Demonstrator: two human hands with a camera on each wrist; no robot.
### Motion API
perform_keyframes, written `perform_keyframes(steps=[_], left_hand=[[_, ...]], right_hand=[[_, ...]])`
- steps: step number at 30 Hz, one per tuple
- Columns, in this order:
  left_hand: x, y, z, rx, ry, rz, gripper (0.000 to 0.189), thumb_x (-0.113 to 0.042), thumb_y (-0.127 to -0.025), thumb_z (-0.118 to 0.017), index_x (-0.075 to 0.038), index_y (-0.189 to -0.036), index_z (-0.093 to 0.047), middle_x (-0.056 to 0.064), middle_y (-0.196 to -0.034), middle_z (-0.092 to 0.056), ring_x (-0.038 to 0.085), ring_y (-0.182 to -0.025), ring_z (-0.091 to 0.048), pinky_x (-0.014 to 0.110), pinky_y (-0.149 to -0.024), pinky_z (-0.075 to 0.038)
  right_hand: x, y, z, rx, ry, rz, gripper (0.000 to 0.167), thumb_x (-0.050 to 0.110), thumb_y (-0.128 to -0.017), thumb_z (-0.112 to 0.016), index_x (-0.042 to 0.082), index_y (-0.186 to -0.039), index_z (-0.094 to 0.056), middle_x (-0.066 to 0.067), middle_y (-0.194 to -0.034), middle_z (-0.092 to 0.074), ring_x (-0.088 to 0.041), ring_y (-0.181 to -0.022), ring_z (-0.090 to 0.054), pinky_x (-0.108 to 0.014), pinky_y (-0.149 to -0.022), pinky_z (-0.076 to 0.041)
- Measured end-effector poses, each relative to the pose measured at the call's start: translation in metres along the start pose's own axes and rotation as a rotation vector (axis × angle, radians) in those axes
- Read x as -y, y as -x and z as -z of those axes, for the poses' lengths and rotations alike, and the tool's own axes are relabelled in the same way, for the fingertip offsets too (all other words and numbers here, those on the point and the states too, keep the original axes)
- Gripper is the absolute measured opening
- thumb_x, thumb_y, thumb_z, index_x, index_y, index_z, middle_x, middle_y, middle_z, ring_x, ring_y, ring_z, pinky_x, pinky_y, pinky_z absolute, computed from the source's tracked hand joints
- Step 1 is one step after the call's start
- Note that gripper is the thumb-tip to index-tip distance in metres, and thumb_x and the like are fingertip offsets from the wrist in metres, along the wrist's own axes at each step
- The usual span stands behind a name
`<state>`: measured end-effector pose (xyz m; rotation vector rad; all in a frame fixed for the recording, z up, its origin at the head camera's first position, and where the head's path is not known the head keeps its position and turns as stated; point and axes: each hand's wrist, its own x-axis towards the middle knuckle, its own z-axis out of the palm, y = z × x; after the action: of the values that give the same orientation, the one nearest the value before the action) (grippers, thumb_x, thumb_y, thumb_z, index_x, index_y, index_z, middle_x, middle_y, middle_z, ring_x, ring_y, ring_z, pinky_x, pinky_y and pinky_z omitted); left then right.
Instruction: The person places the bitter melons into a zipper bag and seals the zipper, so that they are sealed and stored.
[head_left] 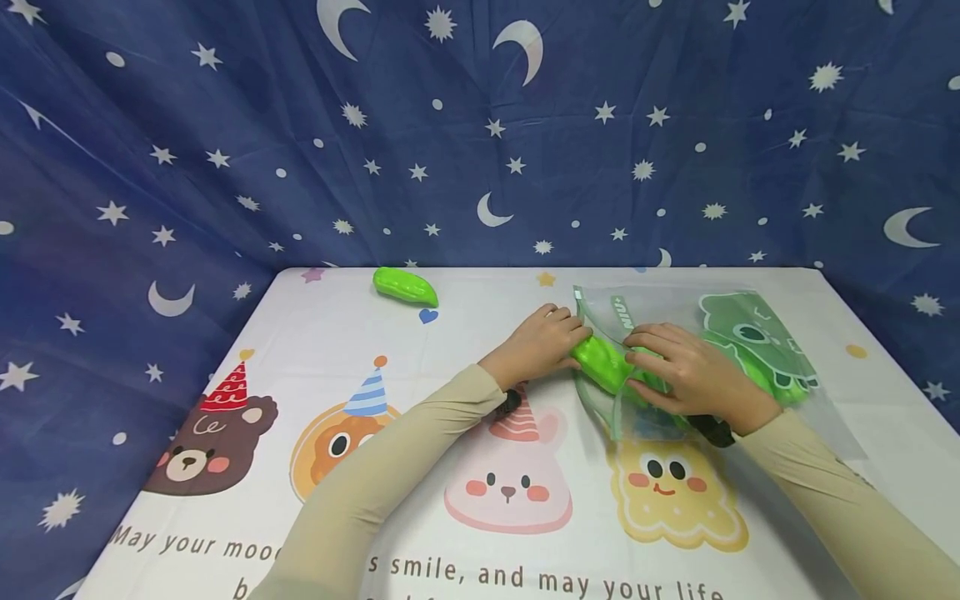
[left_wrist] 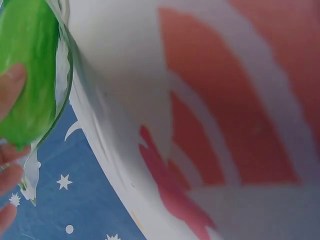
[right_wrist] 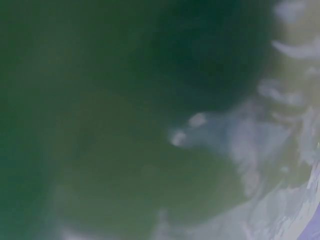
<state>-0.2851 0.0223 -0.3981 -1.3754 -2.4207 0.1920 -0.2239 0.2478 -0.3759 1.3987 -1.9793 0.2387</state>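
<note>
At the mouth of a clear zip bag [head_left: 832, 425] with a green cartoon print, my left hand [head_left: 542, 342] grips a bright green toy cucumber [head_left: 600, 364]. The left wrist view shows the thumb against the cucumber [left_wrist: 32, 80] and the fingers below its tip. Part of the cucumber lies inside the bag. My right hand [head_left: 686, 367] holds the bag's open edge from above, fingers bent over the plastic. Another green piece shows through the bag, partly hidden by print and hand. Blurred green plastic fills the right wrist view.
A second bright green piece with a tapered tip [head_left: 405, 286] lies near the table's back edge, left of centre. The white tablecloth [head_left: 337, 350] carries printed cartoon animals and lettering. A dark blue curtain [head_left: 450, 167] with moons and stars hangs behind and beside the table.
</note>
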Motion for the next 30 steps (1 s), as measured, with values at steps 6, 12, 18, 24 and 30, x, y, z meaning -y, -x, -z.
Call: perform_keyframes(steps=[6,12,18,24,30], left_hand=[[-0.0018,-0.0020,0.0006,0.052,0.040,-0.045,0.051,-0.041,-0.085,-0.064,-0.017,-0.129,-0.055,-0.004,-0.121,-0.062,0.015,-0.111,-0.055,0.031,-0.100,-0.041],[-0.0045,-0.0045,-0.0001,0.019,-0.052,0.045,0.041,-0.045,-0.084,-0.063,-0.018,-0.115,-0.061,-0.003,-0.111,-0.064,0.016,-0.104,-0.057,0.031,-0.093,-0.042],[-0.0046,-0.0041,-0.0041,-0.003,-0.053,0.074,0.037,-0.047,-0.084,-0.063,-0.018,-0.108,-0.063,-0.003,-0.108,-0.065,0.016,-0.101,-0.057,0.032,-0.090,-0.043],[-0.0035,-0.0034,-0.0047,0.041,-0.028,0.051,0.036,-0.044,-0.086,-0.062,-0.020,-0.113,-0.063,-0.002,-0.109,-0.064,0.016,-0.103,-0.057,0.032,-0.092,-0.043],[-0.0012,0.0001,-0.0024,0.111,0.006,0.023,0.045,-0.044,-0.087,-0.061,-0.022,-0.126,-0.057,-0.001,-0.117,-0.062,0.017,-0.107,-0.056,0.033,-0.093,-0.044]], right_hand=[[0.0002,0.0002,0.0003,0.002,0.006,-0.001,0.038,0.034,-0.096,-0.042,0.005,-0.085,-0.065,-0.013,-0.091,-0.065,-0.031,-0.086,-0.061,-0.043,-0.073,-0.050],[0.0001,0.0004,0.0002,0.002,0.010,0.003,0.037,0.033,-0.096,-0.043,0.005,-0.085,-0.065,-0.013,-0.091,-0.065,-0.031,-0.086,-0.062,-0.042,-0.073,-0.051],[-0.0002,0.0013,-0.0011,-0.007,0.001,0.009,0.036,0.032,-0.095,-0.044,0.004,-0.085,-0.065,-0.014,-0.091,-0.065,-0.031,-0.086,-0.062,-0.042,-0.074,-0.050],[0.0000,0.0012,-0.0001,-0.005,0.006,0.010,0.036,0.032,-0.095,-0.044,0.004,-0.085,-0.065,-0.014,-0.091,-0.065,-0.031,-0.086,-0.062,-0.042,-0.074,-0.050],[0.0002,-0.0002,0.0010,-0.003,0.003,0.008,0.037,0.032,-0.096,-0.043,0.004,-0.085,-0.065,-0.014,-0.091,-0.065,-0.031,-0.086,-0.062,-0.042,-0.074,-0.051]])
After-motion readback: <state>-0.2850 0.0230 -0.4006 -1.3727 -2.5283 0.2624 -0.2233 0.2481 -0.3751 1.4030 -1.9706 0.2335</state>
